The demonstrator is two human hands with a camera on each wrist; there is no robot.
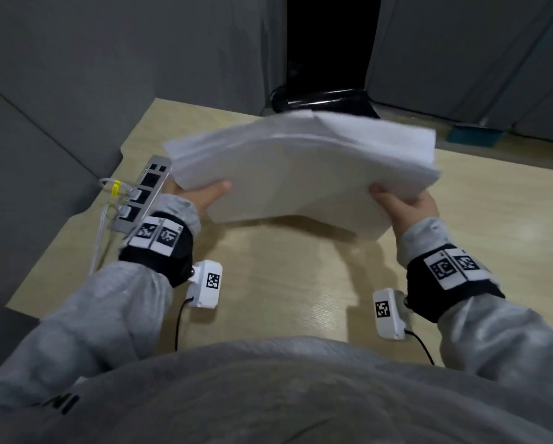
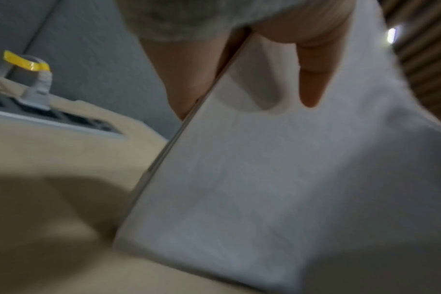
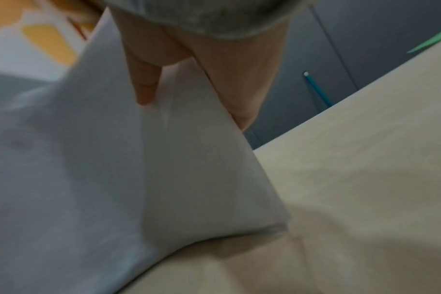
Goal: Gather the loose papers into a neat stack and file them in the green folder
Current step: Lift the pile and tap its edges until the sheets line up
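A thick stack of white papers [image 1: 300, 168] is held above the wooden desk, its sheets fanned and uneven at the far edge. My left hand [image 1: 201, 193] grips its left side, thumb on the near face and fingers behind. My right hand [image 1: 403, 203] grips the right side the same way. In the left wrist view the papers [image 2: 264, 179] stand tilted, lower edge near the desk, with my thumb [image 2: 312, 79] on them. The right wrist view shows the papers [image 3: 113, 179] pinched under my right hand [image 3: 184, 89]. A green sliver [image 3: 431, 44] shows at the desk's far right; I cannot tell if it is the folder.
A grey power strip [image 1: 140, 193] with white plugs and a yellow-tagged cable lies at the desk's left edge, close to my left hand. The light wooden desk [image 1: 284, 299] lies under the papers. Grey partition walls stand on the left and behind; a black monitor base [image 1: 326, 100] sits behind the papers.
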